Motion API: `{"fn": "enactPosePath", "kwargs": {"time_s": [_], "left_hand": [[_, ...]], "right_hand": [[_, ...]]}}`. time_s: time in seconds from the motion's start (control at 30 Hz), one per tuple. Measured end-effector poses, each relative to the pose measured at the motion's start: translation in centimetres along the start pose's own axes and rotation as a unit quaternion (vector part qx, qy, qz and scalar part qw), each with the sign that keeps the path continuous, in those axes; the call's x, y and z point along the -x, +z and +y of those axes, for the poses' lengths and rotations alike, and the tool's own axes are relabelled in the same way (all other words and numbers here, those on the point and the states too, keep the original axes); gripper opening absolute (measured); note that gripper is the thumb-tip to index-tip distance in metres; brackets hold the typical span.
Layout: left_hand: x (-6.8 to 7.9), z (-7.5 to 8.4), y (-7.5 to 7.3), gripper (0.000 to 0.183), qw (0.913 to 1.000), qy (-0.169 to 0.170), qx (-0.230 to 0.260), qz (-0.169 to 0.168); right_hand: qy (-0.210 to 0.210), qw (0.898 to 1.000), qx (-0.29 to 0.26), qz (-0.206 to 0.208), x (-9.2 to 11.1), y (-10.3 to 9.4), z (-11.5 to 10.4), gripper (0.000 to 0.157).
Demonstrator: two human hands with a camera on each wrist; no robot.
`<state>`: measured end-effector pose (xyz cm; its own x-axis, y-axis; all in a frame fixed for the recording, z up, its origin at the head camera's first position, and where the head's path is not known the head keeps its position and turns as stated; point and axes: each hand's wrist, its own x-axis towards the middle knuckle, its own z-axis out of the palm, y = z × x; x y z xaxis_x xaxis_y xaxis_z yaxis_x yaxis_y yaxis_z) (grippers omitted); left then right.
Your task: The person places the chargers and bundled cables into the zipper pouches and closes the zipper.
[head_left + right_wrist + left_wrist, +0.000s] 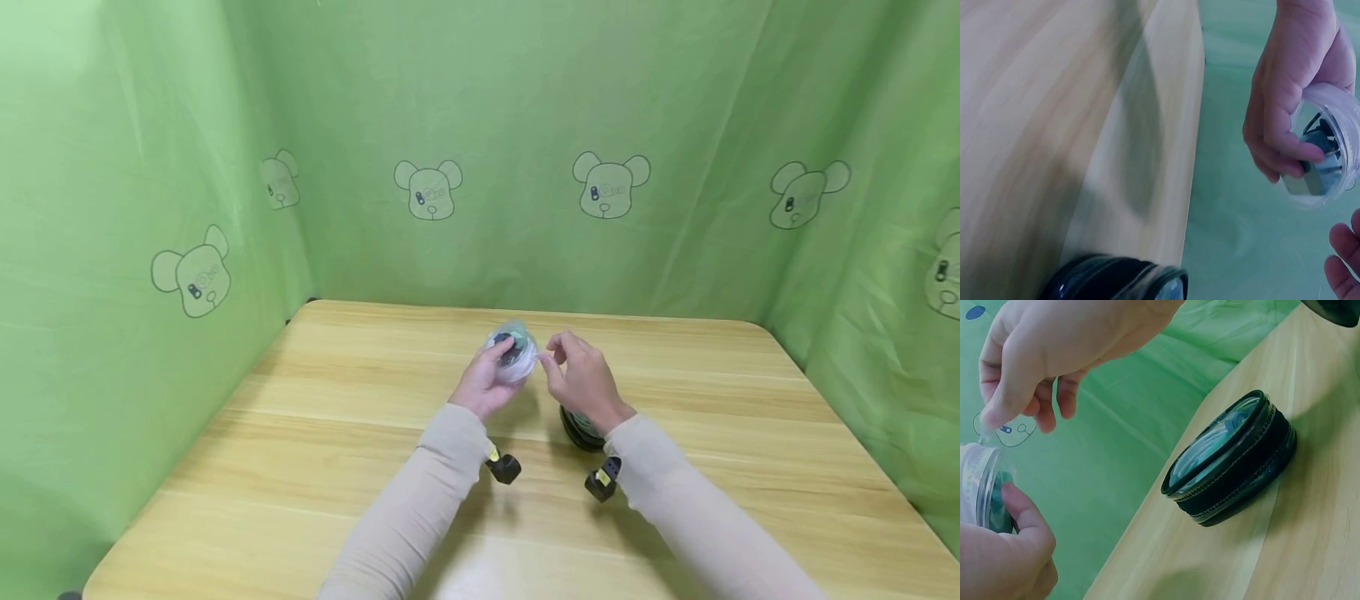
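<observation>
My left hand (482, 385) grips a round clear plastic container (516, 368) above the table, with the thumb over its face. Dark and blue-grey pieces (1325, 140) show inside it in the right wrist view; their kind is unclear. At the container's right edge, my right hand (588, 382) pinches a small clear strip (985, 436) between thumb and finger. Below the right hand, a round black zip case (1229, 469) with a clear top rests on the table. Coiled cord-like material is visible through that top.
A light wood table (337, 400) lies beneath both hands. Green curtains (517, 92) printed with bear faces hang behind it and along both sides. Small black cameras (505, 468) are strapped at the wrists.
</observation>
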<state>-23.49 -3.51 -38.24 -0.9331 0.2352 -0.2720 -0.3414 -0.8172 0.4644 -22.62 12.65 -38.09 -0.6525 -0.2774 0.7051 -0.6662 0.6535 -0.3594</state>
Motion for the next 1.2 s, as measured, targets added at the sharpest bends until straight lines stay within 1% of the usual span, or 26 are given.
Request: {"fn": "enactPosePath", "kwargs": {"time_s": [0.1, 0.13, 0.23, 0.33, 0.4, 0.47, 0.53, 0.67, 0.83, 0.97, 1.03, 1.2], "left_hand": [[-0.1, 0.0, -0.2, 0.056, 0.9999, 0.010, -0.003, 0.010], [-0.1, 0.0, -0.2, 0.056, 0.9998, 0.015, -0.004, 0.014], [-0.2, 0.0, -0.3, 0.058, 0.9990, 0.033, -0.014, 0.027], [-0.2, 0.1, -0.3, 0.060, 0.9975, 0.049, -0.030, 0.041], [-0.1, 0.1, -0.3, 0.060, 0.9963, 0.055, -0.042, 0.050], [-0.1, 0.1, -0.4, 0.061, 0.9956, 0.056, -0.052, 0.055], [-0.1, 0.0, -0.5, 0.061, 0.9950, 0.055, -0.062, 0.056], [0.0, -0.1, -0.9, 0.064, 0.9934, 0.055, -0.084, 0.056], [0.0, -0.5, -1.3, 0.069, 0.9876, 0.050, -0.132, 0.069], [0.0, -0.9, -1.8, 0.071, 0.9774, 0.044, -0.190, 0.080], [0.0, -1.0, -2.0, 0.073, 0.9697, 0.041, -0.226, 0.082], [0.5, -1.2, -2.3, 0.078, 0.9550, 0.023, -0.282, 0.090]], "right_hand": [[-0.002, 1.000, 0.025, 0.000, 0.3, -0.2, 0.4, 0.023], [-0.002, 0.999, 0.036, 0.000, 0.4, -0.3, 0.5, 0.028], [-0.003, 0.996, 0.087, -0.010, 0.7, -0.6, 1.0, 0.051], [0.003, 0.987, 0.153, -0.043, 0.9, -1.0, 1.5, 0.069], [0.012, 0.980, 0.187, -0.068, 1.1, -1.2, 1.7, 0.074], [0.026, 0.974, 0.207, -0.089, 1.2, -1.5, 1.8, 0.077], [0.041, 0.970, 0.214, -0.103, 1.4, -1.7, 2.0, 0.078], [0.068, 0.966, 0.220, -0.118, 1.9, -2.1, 2.4, 0.078], [0.105, 0.959, 0.222, -0.144, 2.3, -2.7, 3.0, 0.079], [0.124, 0.957, 0.212, -0.157, 2.6, -3.1, 3.3, 0.079], [0.129, 0.957, 0.207, -0.158, 2.8, -3.3, 3.3, 0.078], [0.139, 0.956, 0.205, -0.159, 3.3, -3.6, 3.6, 0.078]]}}
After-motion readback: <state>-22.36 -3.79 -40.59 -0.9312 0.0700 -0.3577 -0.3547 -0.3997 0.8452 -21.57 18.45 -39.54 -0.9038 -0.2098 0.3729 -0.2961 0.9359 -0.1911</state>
